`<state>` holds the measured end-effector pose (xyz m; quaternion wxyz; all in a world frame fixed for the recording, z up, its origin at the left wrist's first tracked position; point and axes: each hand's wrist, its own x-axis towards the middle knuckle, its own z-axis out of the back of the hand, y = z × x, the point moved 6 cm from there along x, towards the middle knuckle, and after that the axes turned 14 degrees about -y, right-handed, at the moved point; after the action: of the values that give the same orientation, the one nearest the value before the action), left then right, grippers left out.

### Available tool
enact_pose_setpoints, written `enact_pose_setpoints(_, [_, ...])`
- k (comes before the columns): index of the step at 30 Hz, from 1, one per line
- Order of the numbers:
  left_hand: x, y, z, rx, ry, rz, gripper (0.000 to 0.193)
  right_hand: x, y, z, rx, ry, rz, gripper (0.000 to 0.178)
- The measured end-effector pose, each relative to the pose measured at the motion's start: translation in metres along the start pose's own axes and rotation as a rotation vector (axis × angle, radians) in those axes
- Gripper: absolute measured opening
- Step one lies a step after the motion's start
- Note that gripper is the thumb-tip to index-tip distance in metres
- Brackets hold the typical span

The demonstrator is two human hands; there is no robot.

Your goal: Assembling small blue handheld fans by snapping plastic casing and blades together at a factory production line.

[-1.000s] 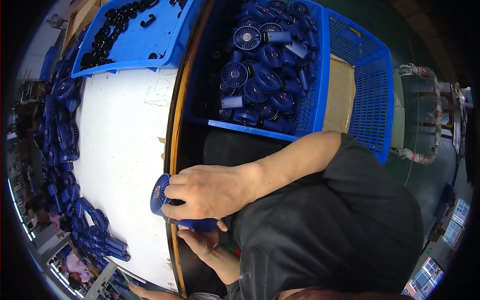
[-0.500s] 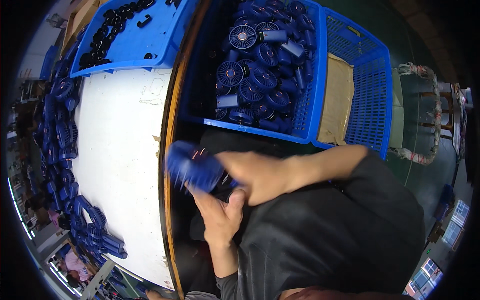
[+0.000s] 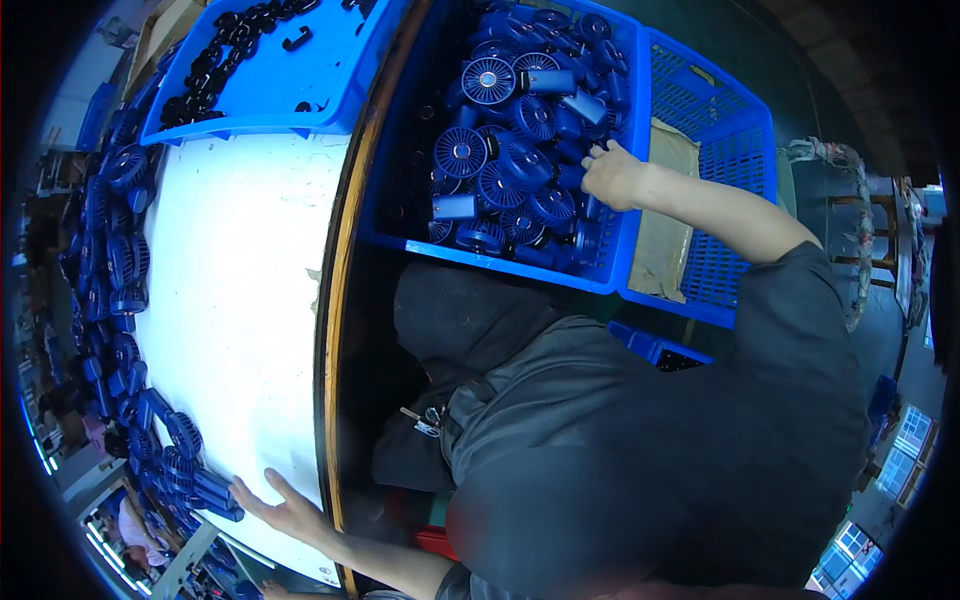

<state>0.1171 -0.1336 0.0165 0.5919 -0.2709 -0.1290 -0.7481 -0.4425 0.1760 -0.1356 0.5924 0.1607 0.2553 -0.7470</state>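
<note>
1. The white tabletop (image 3: 240, 300) is bare across its middle, open to a hand.
2. Blue fan parts (image 3: 120, 300) crowd its left rim.
3. A blue tray of black parts (image 3: 290, 90) blocks the far end.
4. The blue crate (image 3: 610, 275) is packed with fans (image 3: 500, 160).

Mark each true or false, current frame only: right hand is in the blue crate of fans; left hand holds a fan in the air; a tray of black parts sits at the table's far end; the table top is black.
1. The right hand is in the blue crate of small blue fans. True.
2. The left hand holds a fan in the air. False: it lies flat and empty on the white table, beside a row of blue fans.
3. A blue tray of black parts sits at the table's far end. True.
4. The table top is black. False: it is white.
</note>
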Motion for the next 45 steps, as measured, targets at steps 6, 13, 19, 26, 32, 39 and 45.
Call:
enact_pose_setpoints(6, [0.011,0.056,-0.016,0.136,0.036,0.199,0.068,-0.001,0.034,0.030,0.500,-0.268,-0.095,0.031])
enact_pose_setpoints(13, [0.026,0.056,-0.042,0.114,0.138,0.293,0.073,-0.017,0.138,0.065,0.884,-0.526,0.200,0.032])
enact_pose_setpoints(19, [0.065,0.053,-0.035,0.269,0.054,0.194,0.075,-0.020,0.171,0.072,0.964,-0.508,0.242,0.036])
enact_pose_setpoints(26, [0.088,0.092,-0.054,0.299,0.081,0.226,0.077,-0.019,0.193,0.091,1.053,-0.501,0.275,0.040])
enact_pose_setpoints(32, [0.105,0.148,-0.071,0.275,0.053,0.309,0.072,-0.014,0.219,0.113,1.043,-0.552,0.359,0.038])
enact_pose_setpoints(39, [0.087,0.137,-0.040,-0.269,0.001,0.576,0.062,-0.007,0.254,0.161,1.320,-0.603,0.580,0.038])
enact_pose_setpoints(45, [-0.027,-0.088,0.023,-0.649,-0.129,0.381,0.053,0.002,0.297,0.211,1.918,-0.240,0.520,0.053])
